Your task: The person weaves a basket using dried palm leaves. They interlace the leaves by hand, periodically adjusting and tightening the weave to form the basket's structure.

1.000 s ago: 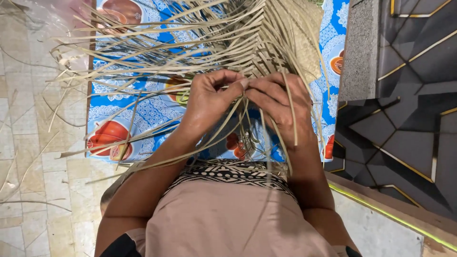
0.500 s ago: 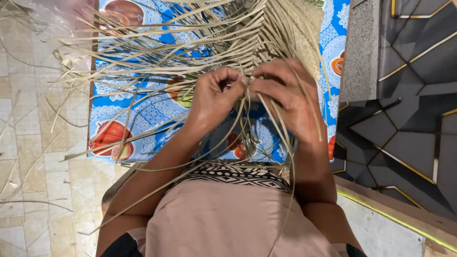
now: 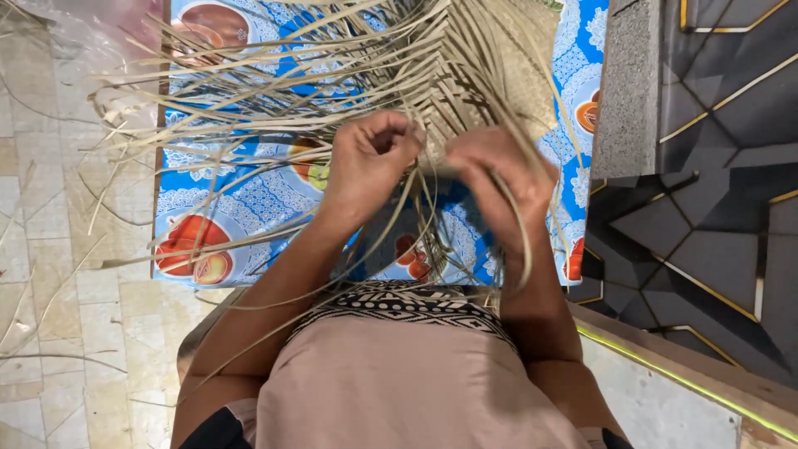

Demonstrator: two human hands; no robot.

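A half-woven mat of pale dry leaf strips [image 3: 490,75] lies over a blue patterned cloth [image 3: 233,208]. Many loose strips [image 3: 249,116] fan out from its woven edge to the left. My left hand [image 3: 370,162] is curled around a few strips at that edge. Close beside it, my right hand [image 3: 499,187] pinches other strips, and several long ones hang down over its fingers and wrist toward my lap.
A pale tiled floor [image 3: 50,274] with stray strips lies on the left. A grey stone block [image 3: 632,83] and a dark panel with gold lines [image 3: 715,199] stand on the right. My lap in beige fabric [image 3: 399,382] fills the bottom.
Both hands have drawn slightly apart and shifted a little along the woven edge. The strips over my right hand now hang further down.
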